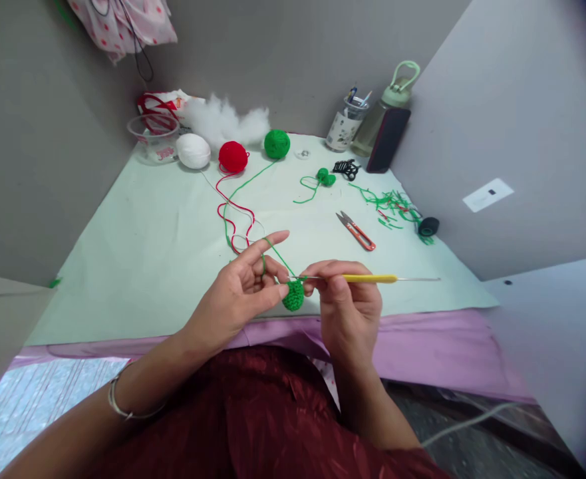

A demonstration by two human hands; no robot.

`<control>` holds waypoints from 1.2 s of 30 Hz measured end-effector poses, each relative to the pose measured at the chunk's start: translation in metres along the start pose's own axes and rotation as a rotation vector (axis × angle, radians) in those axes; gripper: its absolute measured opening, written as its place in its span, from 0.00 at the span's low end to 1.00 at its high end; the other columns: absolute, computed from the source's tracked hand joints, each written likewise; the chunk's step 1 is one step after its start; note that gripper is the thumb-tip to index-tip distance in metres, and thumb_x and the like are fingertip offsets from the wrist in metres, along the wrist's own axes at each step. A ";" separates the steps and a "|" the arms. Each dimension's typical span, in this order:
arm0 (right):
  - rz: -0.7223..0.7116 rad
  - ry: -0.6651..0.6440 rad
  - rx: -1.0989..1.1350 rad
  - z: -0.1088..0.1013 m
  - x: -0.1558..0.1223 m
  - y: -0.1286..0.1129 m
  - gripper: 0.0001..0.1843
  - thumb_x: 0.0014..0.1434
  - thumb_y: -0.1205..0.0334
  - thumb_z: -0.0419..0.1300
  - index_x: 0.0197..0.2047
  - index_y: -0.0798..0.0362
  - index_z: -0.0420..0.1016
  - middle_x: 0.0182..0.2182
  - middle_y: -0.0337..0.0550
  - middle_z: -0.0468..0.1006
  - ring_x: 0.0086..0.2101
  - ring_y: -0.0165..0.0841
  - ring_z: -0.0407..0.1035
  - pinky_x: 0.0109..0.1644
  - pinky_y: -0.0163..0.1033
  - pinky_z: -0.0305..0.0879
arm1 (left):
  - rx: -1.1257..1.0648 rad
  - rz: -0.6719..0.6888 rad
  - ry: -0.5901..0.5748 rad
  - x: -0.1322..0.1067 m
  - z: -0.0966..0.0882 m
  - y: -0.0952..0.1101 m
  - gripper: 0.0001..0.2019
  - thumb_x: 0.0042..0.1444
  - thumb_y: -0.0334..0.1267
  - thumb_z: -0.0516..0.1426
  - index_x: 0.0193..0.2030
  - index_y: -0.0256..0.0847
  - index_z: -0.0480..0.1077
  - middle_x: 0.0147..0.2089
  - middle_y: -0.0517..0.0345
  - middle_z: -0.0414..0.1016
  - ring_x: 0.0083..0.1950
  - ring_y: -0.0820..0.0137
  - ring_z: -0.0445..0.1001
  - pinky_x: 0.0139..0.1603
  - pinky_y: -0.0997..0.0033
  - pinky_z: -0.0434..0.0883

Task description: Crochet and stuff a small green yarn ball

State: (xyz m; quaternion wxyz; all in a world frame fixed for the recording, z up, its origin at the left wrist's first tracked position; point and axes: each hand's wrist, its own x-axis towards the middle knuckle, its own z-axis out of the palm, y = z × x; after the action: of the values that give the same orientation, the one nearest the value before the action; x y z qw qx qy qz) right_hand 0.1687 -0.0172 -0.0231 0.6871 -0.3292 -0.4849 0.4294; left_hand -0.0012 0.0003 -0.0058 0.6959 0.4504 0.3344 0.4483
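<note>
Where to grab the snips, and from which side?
Take the snips by the orange handles, from above and the near right: they lie flat, handle end near and right, blades pointing away and left. Pinch across both handles. The right hand is nearest but holds the hook.

Greyish walls enclose the table (123, 266) on 3 sides: left wall (48, 146), far wall (253, 60) and paler right wall (532, 113), which bears 1 white plate (477, 197). A pale green cover (173, 233) spreads over the tabletop; purple cloth (432, 346) edges its near side. Near left, a bluish, streaked surface (48, 392) is perhaps floor. Light falls softly.
</note>
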 end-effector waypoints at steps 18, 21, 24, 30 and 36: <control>-0.557 -0.274 -0.662 -0.011 -0.006 -0.012 0.12 0.68 0.72 0.58 0.51 0.51 0.77 0.43 0.49 0.84 0.41 0.36 0.78 0.42 0.43 0.77 | 0.198 0.083 0.086 -0.002 0.002 -0.002 0.28 0.62 0.33 0.64 0.68 0.50 0.69 0.40 0.63 0.71 0.40 0.75 0.69 0.47 0.73 0.68; -0.572 -0.288 -0.677 -0.011 -0.005 -0.013 0.12 0.68 0.73 0.57 0.50 0.52 0.76 0.43 0.49 0.84 0.41 0.35 0.78 0.42 0.42 0.78 | 0.239 0.109 0.115 -0.004 0.005 -0.002 0.27 0.62 0.33 0.64 0.67 0.50 0.70 0.39 0.64 0.71 0.38 0.75 0.68 0.46 0.73 0.69; -0.606 -0.284 -0.726 -0.011 -0.005 -0.012 0.11 0.69 0.72 0.56 0.50 0.53 0.76 0.41 0.49 0.84 0.40 0.35 0.78 0.41 0.42 0.78 | 0.302 0.145 0.148 -0.004 0.007 -0.002 0.26 0.61 0.31 0.64 0.66 0.49 0.72 0.38 0.64 0.71 0.36 0.76 0.68 0.46 0.72 0.70; -0.766 -0.192 -0.842 -0.008 -0.010 0.000 0.14 0.67 0.73 0.59 0.54 0.52 0.77 0.44 0.52 0.84 0.44 0.38 0.79 0.41 0.43 0.80 | 0.294 0.190 0.162 -0.005 0.007 -0.002 0.25 0.60 0.34 0.66 0.64 0.50 0.73 0.39 0.64 0.73 0.37 0.76 0.69 0.46 0.74 0.70; -0.752 -0.125 -0.833 -0.009 -0.014 0.007 0.17 0.67 0.73 0.61 0.56 0.49 0.79 0.44 0.48 0.83 0.42 0.37 0.79 0.41 0.42 0.80 | 0.214 0.139 0.136 -0.005 0.007 -0.005 0.28 0.58 0.35 0.69 0.65 0.50 0.73 0.40 0.63 0.74 0.39 0.75 0.69 0.48 0.73 0.70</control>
State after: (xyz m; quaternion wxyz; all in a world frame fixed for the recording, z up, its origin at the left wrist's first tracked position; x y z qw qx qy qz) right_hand 0.1733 -0.0272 -0.0370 0.5750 -0.3512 -0.7370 -0.0539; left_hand 0.0048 -0.0077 -0.0078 0.5871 0.5126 0.3945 0.4868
